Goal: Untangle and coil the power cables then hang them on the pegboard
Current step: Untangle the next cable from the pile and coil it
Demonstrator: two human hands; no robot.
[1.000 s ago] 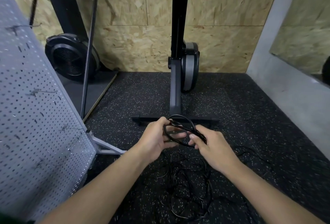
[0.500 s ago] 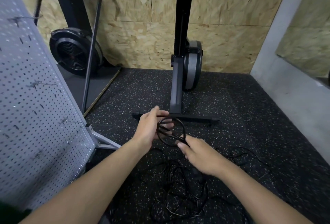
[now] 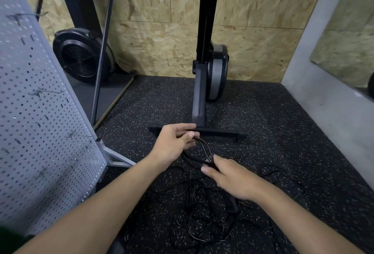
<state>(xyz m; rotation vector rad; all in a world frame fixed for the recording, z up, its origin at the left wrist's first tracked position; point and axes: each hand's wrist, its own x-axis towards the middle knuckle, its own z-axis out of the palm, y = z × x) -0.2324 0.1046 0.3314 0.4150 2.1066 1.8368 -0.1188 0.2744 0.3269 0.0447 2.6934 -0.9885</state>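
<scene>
On the black speckled rubber floor [image 3: 283,132], thin black power cables [image 3: 202,223] lay tangled near its front edge; your left hand [image 3: 174,144] gripped a small black cable coil [image 3: 206,150]; your right hand [image 3: 232,181] pinched its lower end.

cables [image 3: 199,209]: black | floor [image 3: 273,132]: black, white-speckled | pegboard [image 3: 40,112]: grey, perforated | wall [image 3: 253,31]: tan chipboard

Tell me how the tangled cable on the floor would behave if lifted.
Probably floppy: the tangled cable lies in loose, irregular loops. Likely rises as one snarl, since strands cross repeatedly. Seemingly light: the thin coil rests in fingers of the left hand.
</scene>
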